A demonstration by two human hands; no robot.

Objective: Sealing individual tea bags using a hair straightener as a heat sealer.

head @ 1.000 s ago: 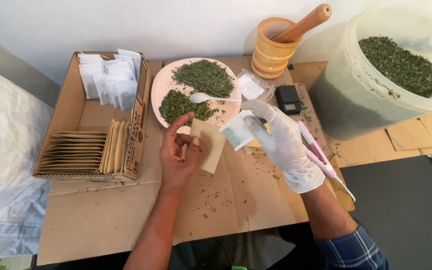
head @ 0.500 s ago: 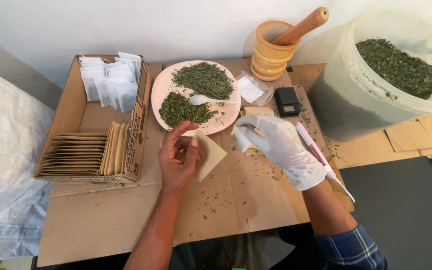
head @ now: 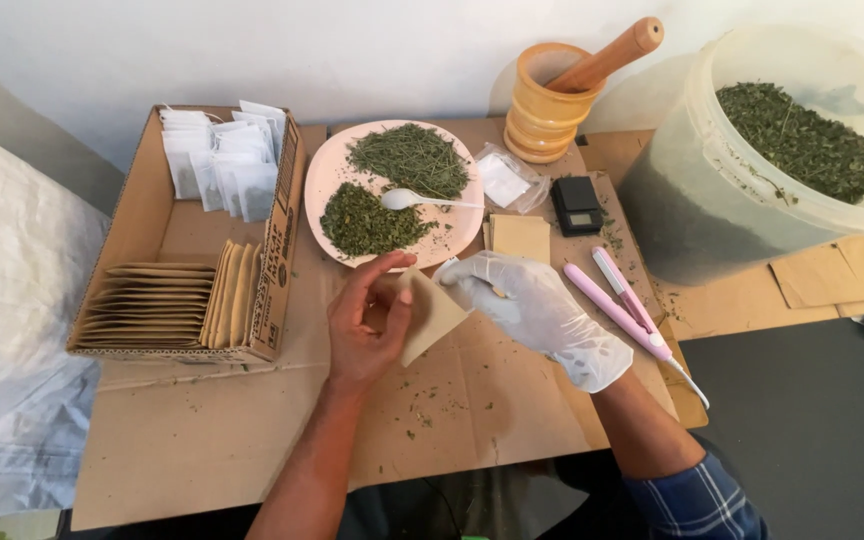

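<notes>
Two hands meet over the middle of the cardboard-covered tabletop (head: 252, 450), sharing one small tan paper envelope (head: 430, 312). The bare left hand (head: 367, 325) pinches the envelope at its left edge between thumb and fingers, tilting it so that its mouth appears to face the other hand. The right hand (head: 542, 315), in a white disposable glove, has its fingertips closed at the envelope's upper right corner, at about two o'clock from the left hand; whether it also grips something small and pale there I cannot tell. Holding the envelope from both sides keeps the thin paper steady and spread.

At twelve o'clock from the hands lies a pale pink round plate (head: 327, 180) with two heaps of dried green herb (head: 410, 160) and a white plastic spoon (head: 402, 199) resting between them, within easy reach. At nine o'clock stands an open brown cardboard box (head: 142, 215), tan envelopes (head: 177, 305) filed on edge in its near half and white sachets (head: 217, 160) at the back. At three o'clock a slim pink hair-straightener-like tool (head: 624, 305) lies beside the gloved wrist. Further off, at one o'clock, are a small black pocket scale (head: 578, 206), a yellow wooden mortar with pestle (head: 550, 105), and a large translucent plastic bucket of herb (head: 752, 170).
</notes>
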